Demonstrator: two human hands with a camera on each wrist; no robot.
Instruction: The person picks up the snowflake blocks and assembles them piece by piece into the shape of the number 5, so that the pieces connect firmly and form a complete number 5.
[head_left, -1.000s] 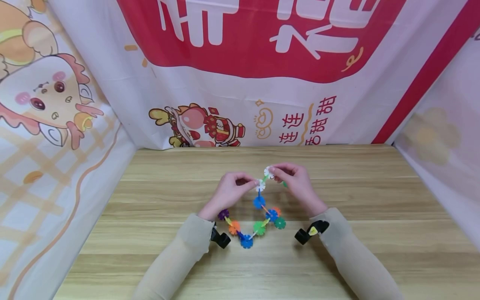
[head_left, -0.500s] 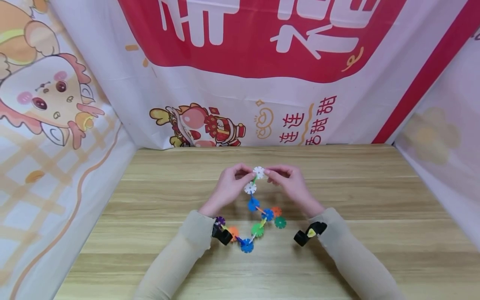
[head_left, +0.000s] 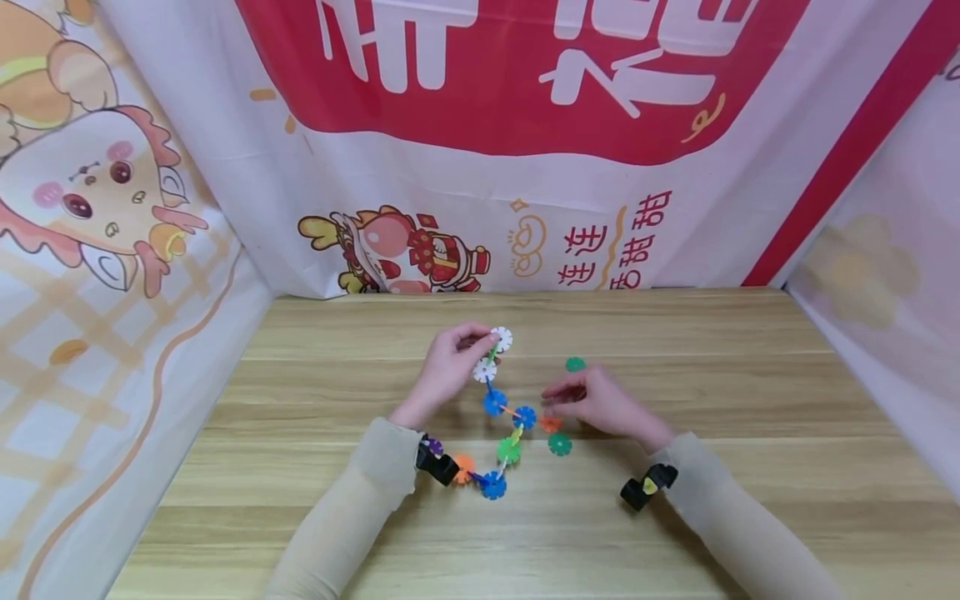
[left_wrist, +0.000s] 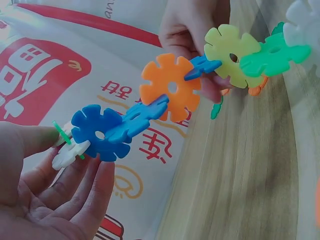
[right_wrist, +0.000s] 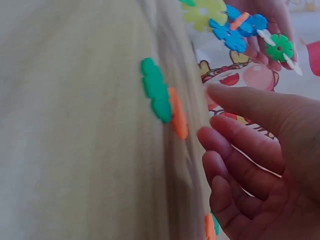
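Observation:
My left hand (head_left: pixel 450 362) pinches a chain of interlocked plastic snowflake discs near its white end disc (head_left: pixel 502 339). In the left wrist view, thumb and fingers close on a white disc (left_wrist: pixel 70 156) joined to a blue disc (left_wrist: pixel 100 134). The chain hangs down toward me through a green disc (head_left: pixel 508 451) and a lower blue disc (head_left: pixel 493 485), then bends left to an orange disc (head_left: pixel 463 468). To its right, my right hand (head_left: pixel 603 402) hovers beside a loose orange disc (head_left: pixel 551 423). Its fingers are loosely bent with nothing between them.
A loose green disc (head_left: pixel 559 444) lies against the orange one on the wooden table (head_left: pixel 712 500). Another green disc (head_left: pixel 575 364) lies farther back, beyond the right hand. A printed cloth (head_left: pixel 450 183) stands along the table's back edge, with more cloth at both sides.
My right hand has let go of the white end disc and moved right and toward me, to the loose discs. My left hand has shifted slightly left with the chain.

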